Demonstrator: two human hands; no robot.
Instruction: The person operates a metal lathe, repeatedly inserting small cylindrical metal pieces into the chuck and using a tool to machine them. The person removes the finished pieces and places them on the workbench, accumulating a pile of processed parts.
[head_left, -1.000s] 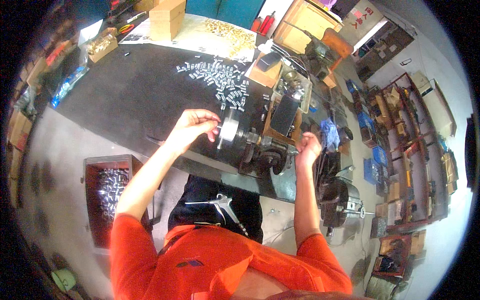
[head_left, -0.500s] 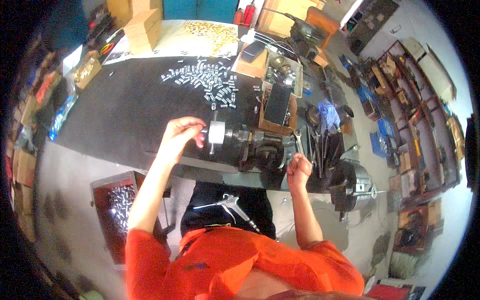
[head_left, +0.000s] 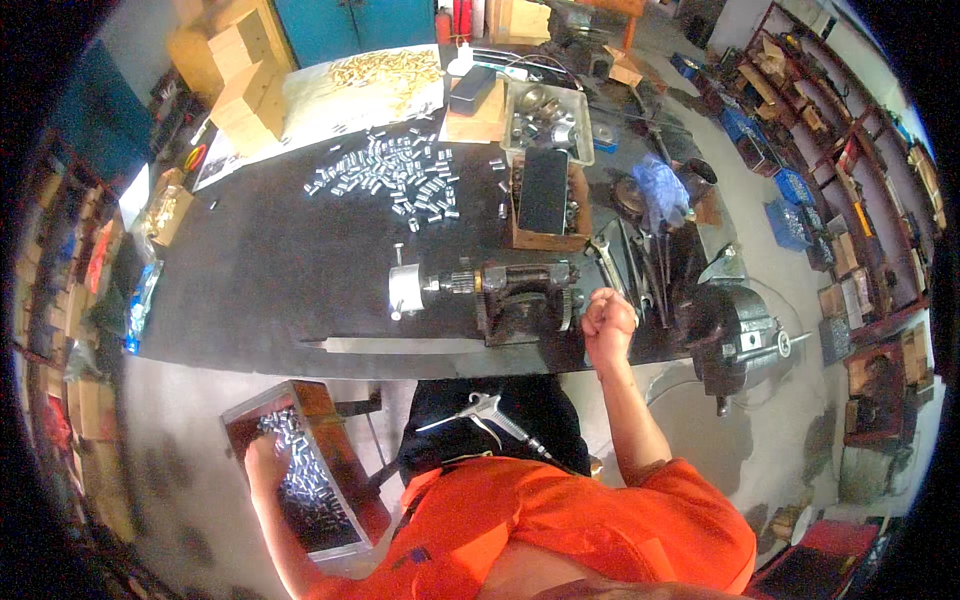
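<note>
My left hand [head_left: 265,462] is down at the left, over the inner edge of an open metal bin [head_left: 372,500] that holds many small shiny metal sleeves [head_left: 303,470]. Its fingers are smeared and partly out of sight. On the bench edge stands a dark bench fixture [head_left: 525,300] with a pale round chuck [head_left: 406,290] at its left end, and no part shows at the chuck's outer side. My right hand [head_left: 608,315] is closed in a fist beside the fixture's right-hand wheel; whatever lies inside the fist is hidden.
Loose metal sleeves [head_left: 385,172] are heaped on the dark bench [head_left: 250,260]; brass-coloured parts [head_left: 385,68] lie on white paper behind. Right of them are a box with a black case [head_left: 543,190], wrenches [head_left: 608,265] and a vise [head_left: 735,335]. An air blow gun [head_left: 485,408] rests on my lap.
My left hand has gone from beside the chuck down and left to the bin of sleeves. The view has shifted slightly. My right fist stays beside the fixture's wheel.
</note>
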